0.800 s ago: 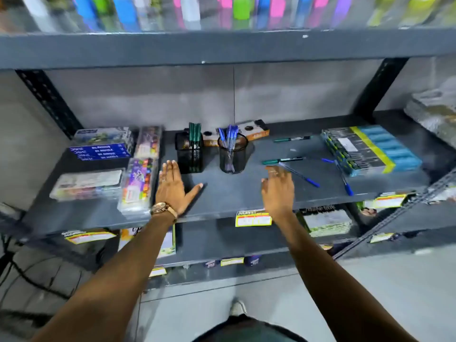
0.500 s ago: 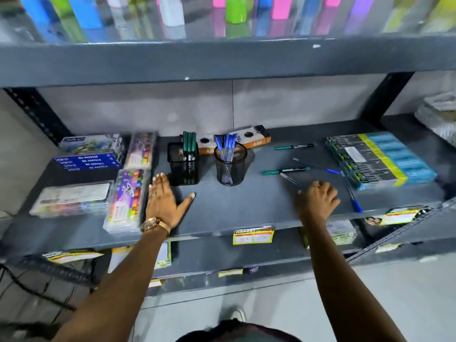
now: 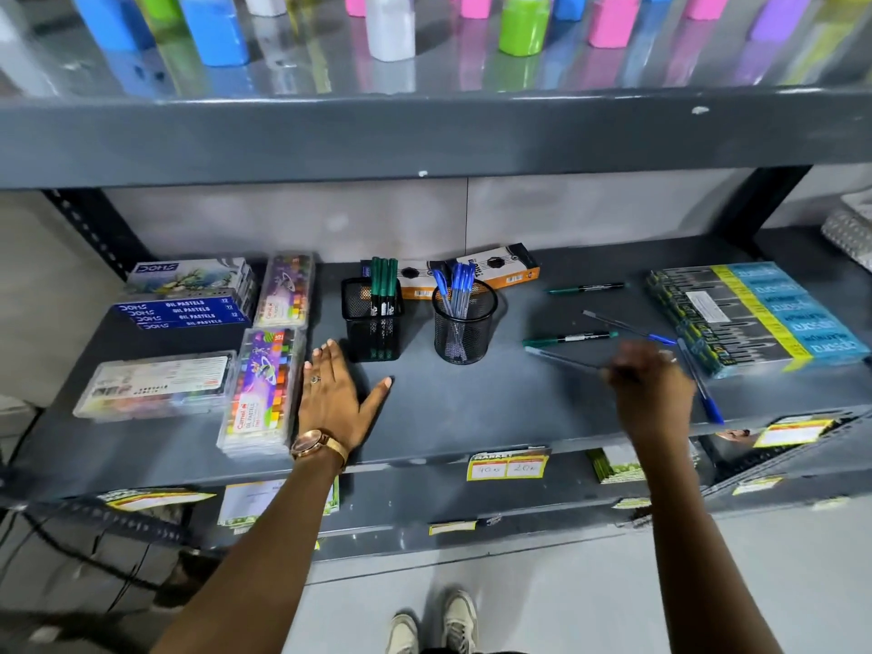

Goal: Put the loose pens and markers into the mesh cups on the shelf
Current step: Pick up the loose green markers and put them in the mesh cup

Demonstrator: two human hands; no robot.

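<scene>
- The left hand (image 3: 337, 398) is laid flat on the shelf (image 3: 472, 408), fingers spread, nothing held, just in front of the square cup (image 3: 373, 321).
- Green markers (image 3: 383, 280) are stood upright in the square cup.
- The round cup (image 3: 465, 325), just right of the square cup, is filled with blue pens (image 3: 455, 287).
- The right hand (image 3: 653, 387) is curled round a clear pen (image 3: 561, 362), well right of the round cup; its tip is pointed toward that cup. The grip is blurred.
- Two loose green markers are seen right of the round cup: one (image 3: 568, 338) near the right hand, one (image 3: 585, 288) farther back.
- Two loose blue pens are left there too: one (image 3: 630, 327) behind the right hand, one (image 3: 703, 387) at its right, by the shelf's front edge.
</scene>
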